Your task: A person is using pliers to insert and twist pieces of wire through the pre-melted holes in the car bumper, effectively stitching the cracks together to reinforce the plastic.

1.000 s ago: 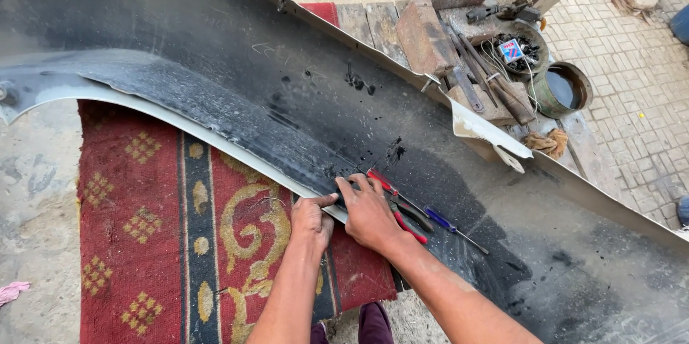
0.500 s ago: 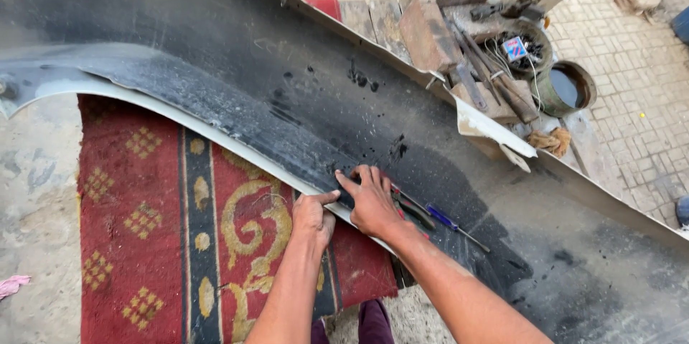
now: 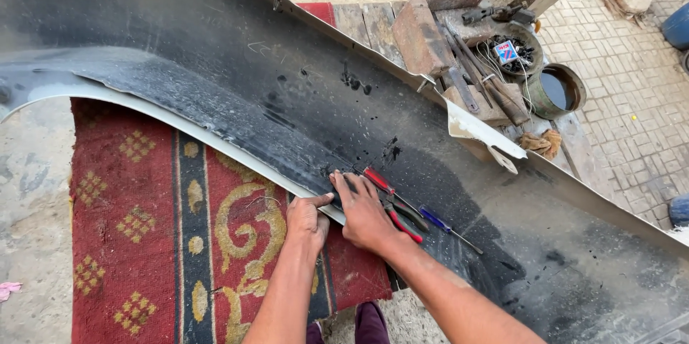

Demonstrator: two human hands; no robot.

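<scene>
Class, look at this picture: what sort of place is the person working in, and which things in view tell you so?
Probably an open-air car body repair yard. A large black car bumper lies over a red patterned rug, pliers and a screwdriver rest on it, and a wooden bench holds tools.

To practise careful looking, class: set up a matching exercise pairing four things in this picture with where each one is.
Things:
1. left hand
2. right hand
3. blue-handled screwdriver
4. round tin

Places:
A. on the wooden boards, past the panel's far edge
B. flat on the dark panel, over the red-handled pliers
C. gripping the panel's pale near edge, above the red rug
D. lying on the panel, right of the pliers

Pairs: 1-C, 2-B, 3-D, 4-A
</scene>
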